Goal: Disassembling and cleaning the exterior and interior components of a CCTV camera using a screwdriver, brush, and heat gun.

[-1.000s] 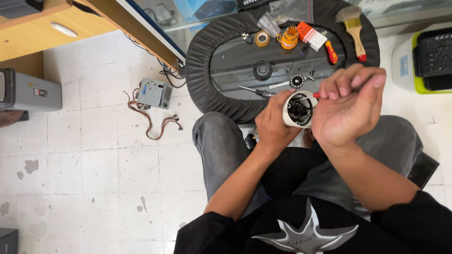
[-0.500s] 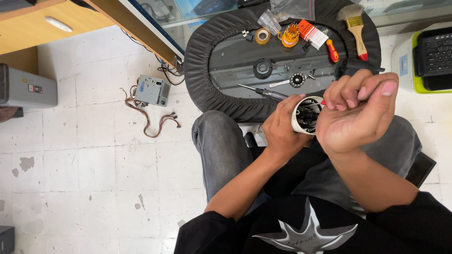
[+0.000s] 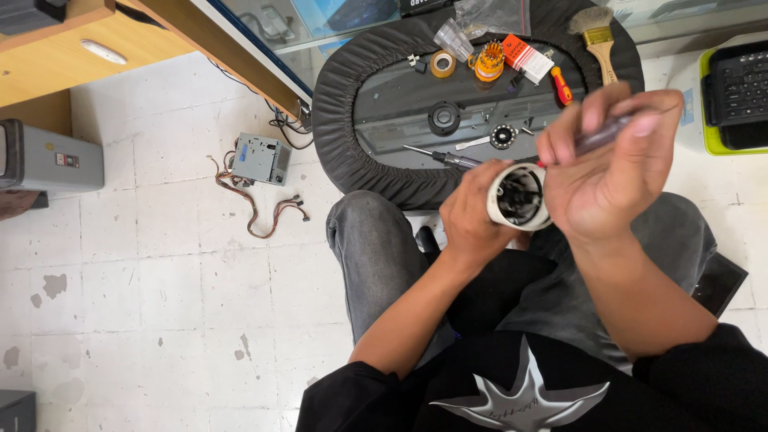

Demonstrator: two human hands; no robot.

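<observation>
We see the left hand wrapped around a white cylindrical housing, fingers clamped on its side, open end facing up at us. It sits above the lap, just in front of the black oval tabletop. The right hand hovers over the housing, fingers pinched together on a screwdriver with a blurred handle. On the tabletop: a second screwdriver, tape roll, paintbrush. On the tiled floor, a grey metal box with loose wires.

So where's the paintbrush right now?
Head view: the paintbrush lies at the stool's top right edge, beside the red screwdriver.
</observation>
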